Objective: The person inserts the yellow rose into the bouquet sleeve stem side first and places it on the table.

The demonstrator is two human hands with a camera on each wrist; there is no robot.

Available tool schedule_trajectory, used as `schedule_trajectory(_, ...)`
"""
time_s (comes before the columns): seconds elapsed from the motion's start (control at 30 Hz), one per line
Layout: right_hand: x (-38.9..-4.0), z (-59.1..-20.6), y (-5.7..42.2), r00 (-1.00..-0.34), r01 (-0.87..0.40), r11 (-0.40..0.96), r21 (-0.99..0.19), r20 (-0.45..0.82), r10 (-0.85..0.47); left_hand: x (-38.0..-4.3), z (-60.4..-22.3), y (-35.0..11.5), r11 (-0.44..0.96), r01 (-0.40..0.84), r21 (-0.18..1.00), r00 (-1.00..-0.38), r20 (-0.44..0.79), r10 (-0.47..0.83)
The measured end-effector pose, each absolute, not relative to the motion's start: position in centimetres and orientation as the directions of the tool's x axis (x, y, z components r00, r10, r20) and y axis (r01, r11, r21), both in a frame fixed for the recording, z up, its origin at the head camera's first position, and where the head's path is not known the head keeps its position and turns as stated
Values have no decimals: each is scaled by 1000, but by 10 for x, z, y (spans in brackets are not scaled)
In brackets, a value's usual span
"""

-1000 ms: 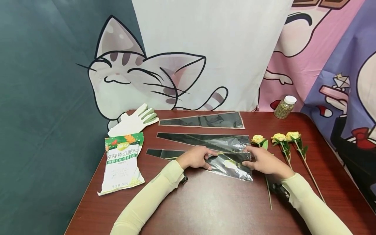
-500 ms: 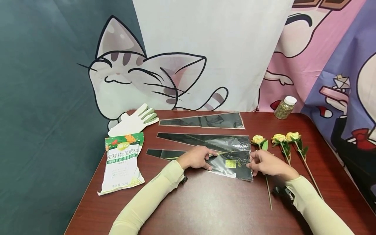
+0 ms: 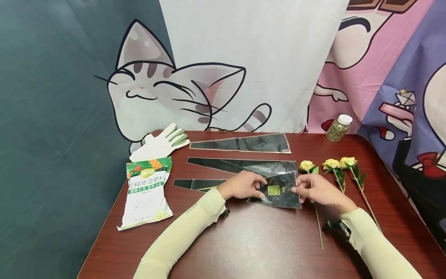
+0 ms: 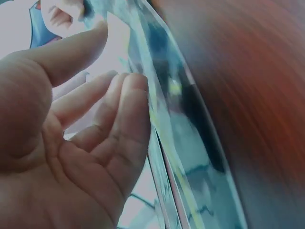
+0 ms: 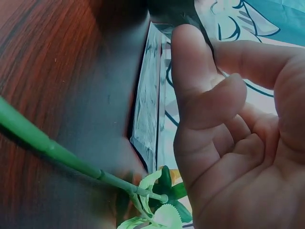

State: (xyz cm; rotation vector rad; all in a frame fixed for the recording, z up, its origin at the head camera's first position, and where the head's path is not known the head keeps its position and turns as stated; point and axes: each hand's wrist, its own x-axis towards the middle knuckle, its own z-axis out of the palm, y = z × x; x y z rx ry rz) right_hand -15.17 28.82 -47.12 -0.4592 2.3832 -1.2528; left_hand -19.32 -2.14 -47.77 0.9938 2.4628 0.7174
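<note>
The nearest black tapered flower sleeve (image 3: pixel 287 197), clear plastic with a yellow-green printed square, has its wide end lifted and bent up between my hands. My right hand (image 3: pixel 318 190) pinches its right edge between thumb and fingers; the dark film (image 5: pixel 174 12) shows at those fingertips in the right wrist view. My left hand (image 3: pixel 244 185) is at the sleeve's middle, thumb and fingers spread apart around the film. In the left wrist view, a gap shows between the left thumb (image 4: pixel 78 55) and fingers. The sleeve's narrow end (image 3: pixel 184 183) reaches out to the left.
Two more black sleeves, a middle one (image 3: pixel 212 164) and a far one (image 3: pixel 258 143), lie behind. Yellow roses (image 3: pixel 331 164) lie at right, one stem beneath my right wrist. A jar (image 3: pixel 338 128) stands at back right; a fertilizer bag (image 3: pixel 146 197) and white glove (image 3: pixel 158 146) lie left.
My right hand has shifted slightly right and now pinches the sleeve's edge. My left hand has moved right and lifted from pressing the film, its thumb and fingers parted. The sleeve's wide end has risen.
</note>
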Motion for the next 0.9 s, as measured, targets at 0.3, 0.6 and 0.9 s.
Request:
schedule_trajectory(0.3,-150,-469,286,-863,-83,542,-836,-212,-459,-188,-486,27,404,357,842,-710,-36,704)
schedule_trajectory(0.6,-147,-477,283,-872,-100,557,-824,-197,-448,-177,-503,59,190,-131,973,-771,-221,597)
schedule_trajectory(0.9,-141,-481,283,-900,-62,594,-802,-212,-381,-168,-514,68,149,-283,947,-770,-317,553)
